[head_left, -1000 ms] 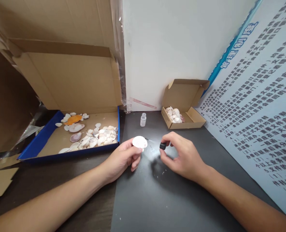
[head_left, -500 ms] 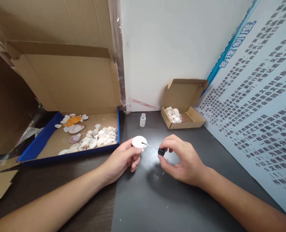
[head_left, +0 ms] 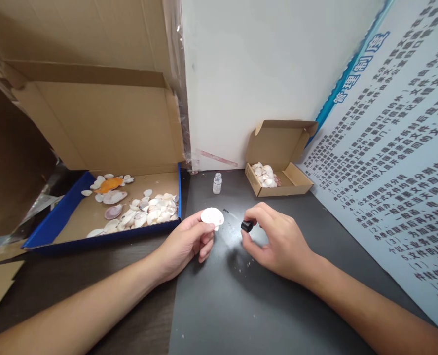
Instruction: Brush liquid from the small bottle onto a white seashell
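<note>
A white scallop shell (head_left: pixel 212 216) is pinched between the thumb and fingers of my left hand (head_left: pixel 189 241), its broad face turned up. My right hand (head_left: pixel 274 241) grips the black cap of a small applicator brush (head_left: pixel 246 226). From the cap a thin clear stem points left, ending in a dark tip just right of the shell and apart from it. Behind both hands a small clear glass bottle (head_left: pixel 217 184) with a label stands uncapped on the dark table (head_left: pixel 219 305).
At left, an open blue-edged cardboard box (head_left: pixel 74 212) holds many white shells, some purplish ones and an orange one. A smaller open cardboard box (head_left: pixel 293 185) with shells stands at the back right. A white wall (head_left: pixel 248 74) and a printed poster (head_left: pixel 396 162) border the table.
The brush tip has lifted off the shell's face and moved a little right, tilting upward. My left hand keeps the shell in nearly the same place.
</note>
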A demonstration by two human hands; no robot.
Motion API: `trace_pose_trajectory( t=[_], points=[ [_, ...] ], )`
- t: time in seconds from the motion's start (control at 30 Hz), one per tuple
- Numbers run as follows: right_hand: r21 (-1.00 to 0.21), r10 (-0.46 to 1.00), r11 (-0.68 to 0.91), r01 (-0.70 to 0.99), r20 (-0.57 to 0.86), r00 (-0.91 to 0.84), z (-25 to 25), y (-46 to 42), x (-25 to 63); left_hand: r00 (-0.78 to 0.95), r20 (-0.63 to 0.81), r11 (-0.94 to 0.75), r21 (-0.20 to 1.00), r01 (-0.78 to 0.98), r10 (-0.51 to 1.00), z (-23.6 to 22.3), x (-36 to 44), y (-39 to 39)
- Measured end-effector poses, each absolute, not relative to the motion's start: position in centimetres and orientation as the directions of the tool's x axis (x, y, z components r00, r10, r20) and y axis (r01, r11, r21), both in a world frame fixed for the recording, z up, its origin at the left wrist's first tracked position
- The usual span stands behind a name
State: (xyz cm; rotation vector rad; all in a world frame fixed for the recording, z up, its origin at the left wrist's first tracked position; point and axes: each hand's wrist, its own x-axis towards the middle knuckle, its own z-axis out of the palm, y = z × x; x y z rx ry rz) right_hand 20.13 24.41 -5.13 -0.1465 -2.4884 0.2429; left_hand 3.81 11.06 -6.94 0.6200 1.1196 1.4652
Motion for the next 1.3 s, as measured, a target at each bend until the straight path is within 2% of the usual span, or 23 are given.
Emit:
trace_pose_trajectory(
  t=[0.1,0.23,0.4,0.53,0.67,0.8,0.97,1.17,1.3],
  points=[
    [-0.285,0.159,0.958,-0.01,0.564,-0.811,-5.19,24.44,20.11,-0.234,-0.208,0.084,0.89,-0.448,0.95,-6.94,3.87,11.01],
    [-0.311,0.252,0.946,0.089,0.537,-0.805,-5.18,24.56,20.1,-0.237,-0.21,0.085,0.891,-0.447,0.948,-7.0,3.92,11.01],
    [-0.377,0.226,0.926,0.029,0.488,-0.843,-5.21,24.56,20.15,-0.247,-0.206,0.079,0.893,-0.442,0.947,-6.91,3.98,11.19],
    [-0.407,0.309,0.907,0.108,0.47,-0.827,-5.24,24.54,20.2,-0.25,-0.209,0.082,0.896,-0.437,0.946,-6.83,4.06,11.18],
    [-0.432,0.246,0.902,0.011,0.492,-0.835,-5.22,24.5,20.3,-0.243,-0.21,0.086,0.894,-0.439,0.947,-6.93,4.02,11.07],
    [-0.402,0.26,0.915,0.046,0.497,-0.828,-5.12,24.45,20.26,-0.24,-0.21,0.09,0.898,-0.43,0.948,-7.03,3.97,11.02],
    [-0.497,0.237,0.861,-0.104,0.575,-0.783,-5.09,24.4,20.29,-0.242,-0.202,0.094,0.914,-0.394,0.949,-7.09,4.11,11.0],
    [-0.57,0.358,0.821,-0.023,0.545,-0.759,-5.74,24.17,20.13,-0.219,-0.182,0.094,0.928,-0.36,0.959,-7.35,4.1,11.05],
    [-0.625,0.328,0.771,-0.123,0.556,-0.764,-5.94,24.22,20.11,-0.224,-0.184,0.092,0.925,-0.367,0.957,-7.32,4.09,11.05]
  ],
)
